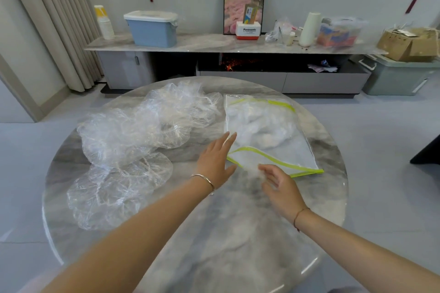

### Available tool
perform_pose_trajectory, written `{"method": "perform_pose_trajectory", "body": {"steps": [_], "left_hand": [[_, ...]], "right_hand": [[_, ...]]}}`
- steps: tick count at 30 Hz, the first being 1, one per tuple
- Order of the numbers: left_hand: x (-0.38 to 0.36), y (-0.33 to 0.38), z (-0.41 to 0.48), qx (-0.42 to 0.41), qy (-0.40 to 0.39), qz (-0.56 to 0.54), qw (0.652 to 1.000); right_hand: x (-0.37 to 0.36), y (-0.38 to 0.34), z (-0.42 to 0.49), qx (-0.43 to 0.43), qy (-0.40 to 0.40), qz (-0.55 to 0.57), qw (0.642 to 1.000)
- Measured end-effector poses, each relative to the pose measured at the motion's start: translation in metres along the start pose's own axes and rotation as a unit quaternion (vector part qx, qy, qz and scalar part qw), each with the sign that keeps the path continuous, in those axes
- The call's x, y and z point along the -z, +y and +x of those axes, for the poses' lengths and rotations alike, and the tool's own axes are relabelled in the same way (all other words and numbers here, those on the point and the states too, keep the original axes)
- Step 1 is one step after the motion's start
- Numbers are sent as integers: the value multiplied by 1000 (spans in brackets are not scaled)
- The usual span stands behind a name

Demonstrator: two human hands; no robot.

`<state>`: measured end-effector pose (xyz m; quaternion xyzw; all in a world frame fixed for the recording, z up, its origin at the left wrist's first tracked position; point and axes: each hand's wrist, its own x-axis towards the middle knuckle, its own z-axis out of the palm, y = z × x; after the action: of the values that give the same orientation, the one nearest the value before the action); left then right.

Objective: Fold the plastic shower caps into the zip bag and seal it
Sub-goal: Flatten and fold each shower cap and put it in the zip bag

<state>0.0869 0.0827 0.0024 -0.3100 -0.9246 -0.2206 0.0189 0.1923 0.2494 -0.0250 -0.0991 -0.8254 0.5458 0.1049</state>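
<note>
shower caps point(133, 140), perhaps three loose, heaped left of left hand point(215, 159); more bunched inside one zip bag point(269, 135), mouth gaping beside both hands. left fingers point(228, 141) straight, at bag's edge; right hand point(279, 188) blurred, fingers spread.

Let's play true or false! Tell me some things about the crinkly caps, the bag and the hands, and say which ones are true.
1. The zip bag has a green zip strip. True.
2. The zip bag is sealed shut. False: its mouth gapes open on the side nearest the hands.
3. Loose shower caps lie on the round table, to the left of the bag. True.
4. The zip bag is empty. False: whitish crumpled plastic already sits inside it.
5. The left hand is curled into a fist. False: its fingers are straight, reaching to the bag's left edge.
</note>
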Motion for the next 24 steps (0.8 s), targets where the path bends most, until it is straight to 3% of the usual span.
{"method": "perform_pose_trajectory", "body": {"steps": [5, 11, 16, 19, 24], "left_hand": [[-10, 8, 31, 42, -20, 10, 999], [-3, 5, 29, 8, 1, -69, 998], [29, 6, 31, 20, 77, -156, 985], [39, 6, 39, 30, 103, -262, 959], [35, 6, 41, 28, 78, -180, 980]], "right_hand": [[8, 3, 22, 74, -92, -164, 979], [-21, -8, 87, 129, -157, -307, 930], [-35, 4, 144, 102, -194, -446, 868], [-37, 15, 169, 67, -182, -473, 859], [-27, 8, 165, 25, -146, -477, 866]]}}
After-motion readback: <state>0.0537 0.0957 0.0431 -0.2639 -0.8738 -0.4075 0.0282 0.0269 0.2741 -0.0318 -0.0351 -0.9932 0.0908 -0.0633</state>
